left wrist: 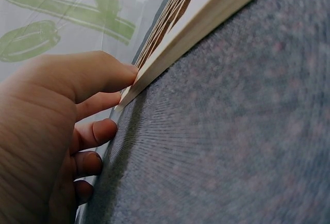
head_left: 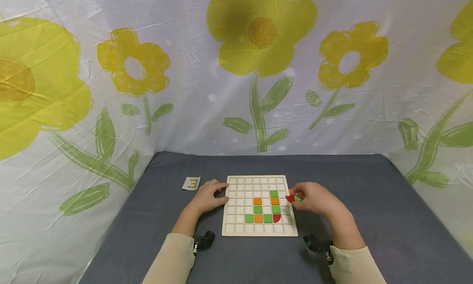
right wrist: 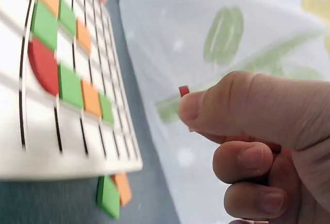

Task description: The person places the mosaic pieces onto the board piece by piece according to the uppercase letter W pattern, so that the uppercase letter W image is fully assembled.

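Observation:
A pale square grid board (head_left: 236, 228) lies on the table, with several green and orange square tiles and one red rounded tile (head_left: 276, 218) in its cells. At its left edge, my left hand (head_left: 207, 196) touches the rim (left wrist: 170, 53) with thumb and forefinger, the other fingers loosely bent. Beside the right edge, my right hand (head_left: 314, 198) pinches a small red tile (right wrist: 184, 90) between thumb and forefinger. Most of that tile is hidden by the thumb. A green tile (right wrist: 108, 197) and an orange tile (right wrist: 122, 188) lie off the board, close to its right edge.
A small card (head_left: 191, 183) printed with a coloured grid pattern lies left of the board, near the left hand. The dark grey table (head_left: 258, 259) reaches back to a flower-printed cloth (head_left: 192, 123) that hangs behind and at both sides.

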Demonstrator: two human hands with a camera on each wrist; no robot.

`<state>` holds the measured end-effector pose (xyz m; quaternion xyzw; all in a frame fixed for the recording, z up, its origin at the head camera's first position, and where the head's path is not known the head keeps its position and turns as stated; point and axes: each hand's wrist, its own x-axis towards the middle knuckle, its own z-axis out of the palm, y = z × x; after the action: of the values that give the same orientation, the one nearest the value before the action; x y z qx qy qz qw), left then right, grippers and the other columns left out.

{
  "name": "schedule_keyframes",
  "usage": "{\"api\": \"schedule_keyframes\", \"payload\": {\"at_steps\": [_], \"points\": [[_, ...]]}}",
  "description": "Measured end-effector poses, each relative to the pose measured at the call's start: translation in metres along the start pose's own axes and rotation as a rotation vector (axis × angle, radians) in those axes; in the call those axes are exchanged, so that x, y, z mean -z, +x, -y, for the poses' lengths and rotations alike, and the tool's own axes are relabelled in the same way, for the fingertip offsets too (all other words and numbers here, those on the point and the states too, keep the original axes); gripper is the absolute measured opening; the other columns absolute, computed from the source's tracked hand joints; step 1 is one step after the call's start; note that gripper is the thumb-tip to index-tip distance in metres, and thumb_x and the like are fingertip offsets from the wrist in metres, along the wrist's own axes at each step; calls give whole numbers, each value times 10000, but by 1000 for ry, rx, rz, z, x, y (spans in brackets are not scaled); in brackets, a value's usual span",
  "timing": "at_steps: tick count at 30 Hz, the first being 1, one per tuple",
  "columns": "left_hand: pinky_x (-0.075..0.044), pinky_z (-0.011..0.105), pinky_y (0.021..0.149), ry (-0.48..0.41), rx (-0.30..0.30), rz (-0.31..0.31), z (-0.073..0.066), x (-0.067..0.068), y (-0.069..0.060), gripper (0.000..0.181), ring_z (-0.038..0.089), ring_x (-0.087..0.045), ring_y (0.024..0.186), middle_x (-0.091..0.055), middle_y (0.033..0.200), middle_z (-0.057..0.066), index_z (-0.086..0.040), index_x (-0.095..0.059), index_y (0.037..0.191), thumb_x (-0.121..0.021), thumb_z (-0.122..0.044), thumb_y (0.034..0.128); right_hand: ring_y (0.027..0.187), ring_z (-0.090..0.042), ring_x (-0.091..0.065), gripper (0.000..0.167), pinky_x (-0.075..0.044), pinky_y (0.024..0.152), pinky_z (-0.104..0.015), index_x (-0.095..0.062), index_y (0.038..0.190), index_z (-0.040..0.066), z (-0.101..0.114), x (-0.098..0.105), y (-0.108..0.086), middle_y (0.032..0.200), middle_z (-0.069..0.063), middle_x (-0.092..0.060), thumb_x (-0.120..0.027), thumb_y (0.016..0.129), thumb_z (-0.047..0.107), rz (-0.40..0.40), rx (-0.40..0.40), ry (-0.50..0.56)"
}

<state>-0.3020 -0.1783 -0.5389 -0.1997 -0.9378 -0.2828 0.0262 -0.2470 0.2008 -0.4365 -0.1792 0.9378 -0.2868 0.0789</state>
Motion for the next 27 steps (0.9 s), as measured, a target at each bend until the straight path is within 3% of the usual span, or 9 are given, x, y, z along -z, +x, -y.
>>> {"api": "schedule_keyframes", "payload": {"at_steps": [4, 11, 17, 22, 27], "points": [[-370, 412, 770, 8, 2, 4, 0, 2, -1, 497, 164, -430, 846, -505, 946, -51, -183, -668, 1390, -746, -347, 927, 657, -143, -404, 160, -350, 609, -327, -703, 960, 124, 23, -6, 3, 718, 12, -448, -763, 815, 92, 10, 38, -46], [-372, 417, 769, 19, 9, -4, 1, 3, -2, 497, 169, -428, 846, -501, 943, -46, -176, -667, 1389, -744, -338, 925, 792, -155, -542, 160, -459, 693, -364, -719, 976, 174, 58, -26, 13, 835, 53, -611, -793, 835, 155, 30, 118, -85], [-364, 406, 761, 7, -10, 2, -1, 2, -1, 500, 161, -421, 838, -503, 938, -46, -169, -670, 1385, -742, -354, 926, 567, -86, -443, 150, -385, 566, -304, -697, 975, 210, 69, -46, 20, 701, 67, -507, -771, 845, 199, 10, 216, -93], [-362, 402, 751, 17, -6, -9, -4, 3, 1, 489, 160, -419, 829, -494, 919, -47, -173, -681, 1370, -750, -348, 919, 561, -75, -400, 156, -346, 521, -287, -699, 951, 222, 79, -66, 28, 656, 106, -484, -757, 806, 220, -24, 264, -142], [-366, 395, 750, 21, -18, -14, -6, 4, 3, 481, 163, -426, 824, -497, 911, -37, -171, -688, 1360, -752, -339, 914, 517, -68, -336, 151, -273, 475, -269, -718, 960, 183, 86, -89, 32, 606, 95, -441, -784, 845, 257, -28, 291, -178]]}}
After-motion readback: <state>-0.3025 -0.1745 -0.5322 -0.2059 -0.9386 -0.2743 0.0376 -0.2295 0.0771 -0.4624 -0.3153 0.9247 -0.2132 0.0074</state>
